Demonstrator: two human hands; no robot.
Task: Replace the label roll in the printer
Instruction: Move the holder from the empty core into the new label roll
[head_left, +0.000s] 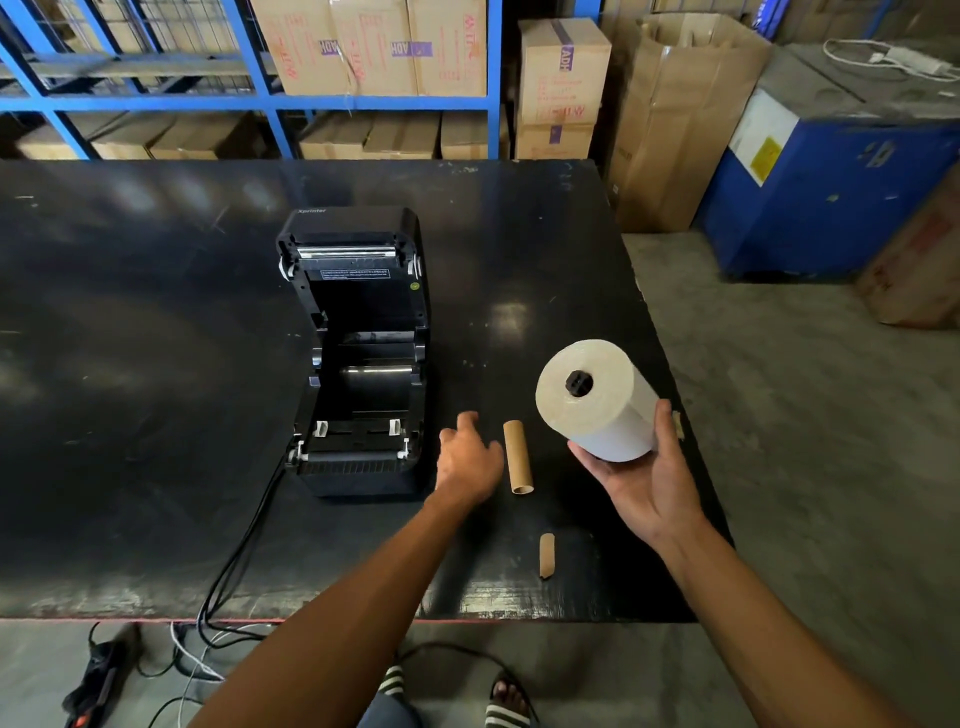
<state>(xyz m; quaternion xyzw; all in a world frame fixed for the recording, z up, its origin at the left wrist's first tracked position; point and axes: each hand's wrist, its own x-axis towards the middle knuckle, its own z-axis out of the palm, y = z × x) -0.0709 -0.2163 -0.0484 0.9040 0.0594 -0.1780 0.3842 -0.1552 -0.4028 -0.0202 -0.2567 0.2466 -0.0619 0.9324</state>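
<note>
On the black desk (156, 364), printer (358, 358) sits with lid raised, roll bay bare, cables trailing off the near edge. Right hand (639, 467) cups a full white label roll (597, 402), fingers wrapped under it, right of the printer. Left hand (467, 457) hovers loosely spread, holding nothing, just beside an empty cardboard core (518, 457). Smaller cardboard scrap (546, 555) lies nearer.
</note>
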